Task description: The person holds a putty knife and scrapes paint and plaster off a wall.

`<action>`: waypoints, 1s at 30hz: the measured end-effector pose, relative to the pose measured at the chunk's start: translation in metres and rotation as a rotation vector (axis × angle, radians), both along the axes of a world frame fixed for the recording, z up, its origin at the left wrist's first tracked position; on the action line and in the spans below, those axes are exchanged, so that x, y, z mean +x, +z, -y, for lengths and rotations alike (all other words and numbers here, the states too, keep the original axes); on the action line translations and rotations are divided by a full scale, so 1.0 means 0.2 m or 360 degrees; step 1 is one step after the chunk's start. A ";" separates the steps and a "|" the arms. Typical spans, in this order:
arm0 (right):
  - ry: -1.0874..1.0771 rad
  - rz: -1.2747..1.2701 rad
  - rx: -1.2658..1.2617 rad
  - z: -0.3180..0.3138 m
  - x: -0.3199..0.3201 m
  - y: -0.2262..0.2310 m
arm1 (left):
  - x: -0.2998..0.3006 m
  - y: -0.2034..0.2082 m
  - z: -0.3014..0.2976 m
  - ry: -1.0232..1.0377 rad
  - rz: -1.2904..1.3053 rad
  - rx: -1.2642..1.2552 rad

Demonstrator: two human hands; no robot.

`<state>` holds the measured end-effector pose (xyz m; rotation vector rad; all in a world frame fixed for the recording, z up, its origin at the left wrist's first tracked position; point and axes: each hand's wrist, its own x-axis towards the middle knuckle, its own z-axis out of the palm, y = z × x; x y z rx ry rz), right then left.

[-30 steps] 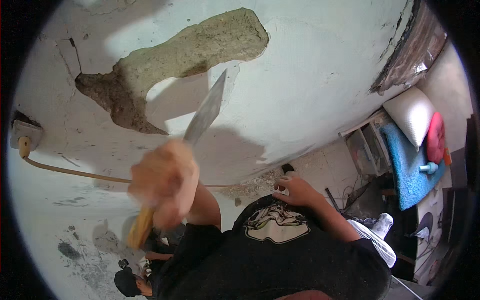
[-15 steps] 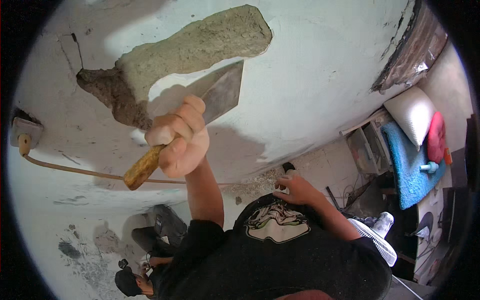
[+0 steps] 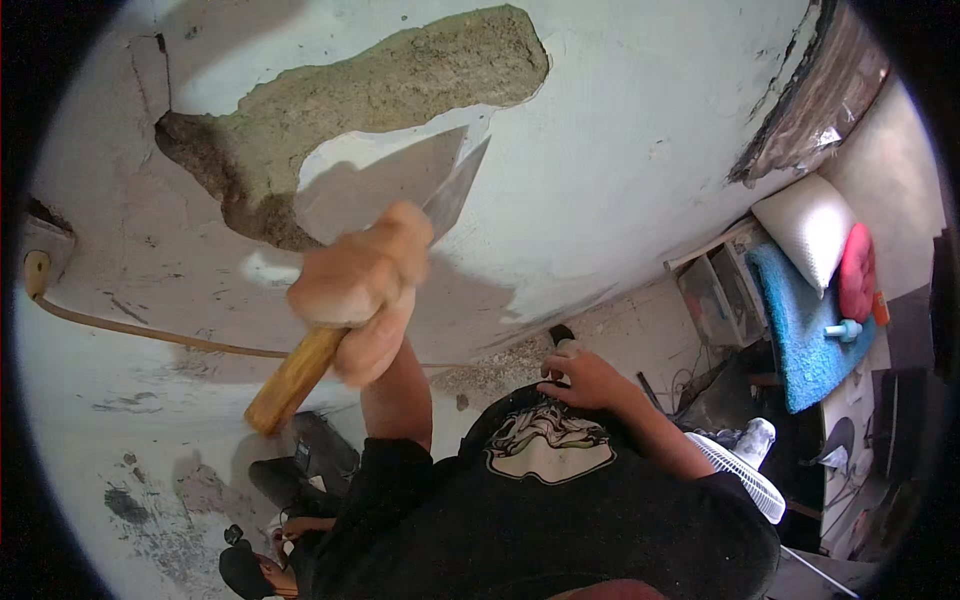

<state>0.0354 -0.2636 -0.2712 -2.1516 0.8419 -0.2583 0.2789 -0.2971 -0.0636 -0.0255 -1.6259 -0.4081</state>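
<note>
1. Hand tool (image 3: 298, 380): wooden handle, flat metal blade (image 3: 460, 193). Located in the left hand (image 3: 362, 290), raised before the wall (image 3: 610, 170), blade pointing up and to the right. Contact between blade and wall cannot be determined.
2. Left fingers: clenched around the handle; slight blur noted.
3. Wall: white, marked. An irregular bare patch (image 3: 400, 85), brown and coarse, lies just above the blade.
4. Right hand (image 3: 588, 378): lowered, near the black shirt (image 3: 550, 510). Fingers bent; whether they grasp anything cannot be told.
5. Loose rubble (image 3: 495, 370): on the floor at the wall's foot.
6. Container, pale storage unit (image 3: 728, 290): stands to the right of the rubble; contents indistinct.
7. Beside the unit: blue mat (image 3: 805, 350) bearing a light-blue item (image 3: 845, 330); white pillow (image 3: 808, 230) and red cushion (image 3: 857, 275) adjacent.
8. Electrical box (image 3: 50, 240), far left: plug (image 3: 37, 270) fitted, beige cord (image 3: 160, 338) running right.
9. White fan (image 3: 740, 475): lower right. Co-worker (image 3: 245, 572) in dark cap: lower left.
</note>
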 end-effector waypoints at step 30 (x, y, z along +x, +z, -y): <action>-0.0015 0.0050 -0.0032 0.03 -0.02 -0.10 | -0.05 -0.01 0.15 0.0165 0.0061 0.0272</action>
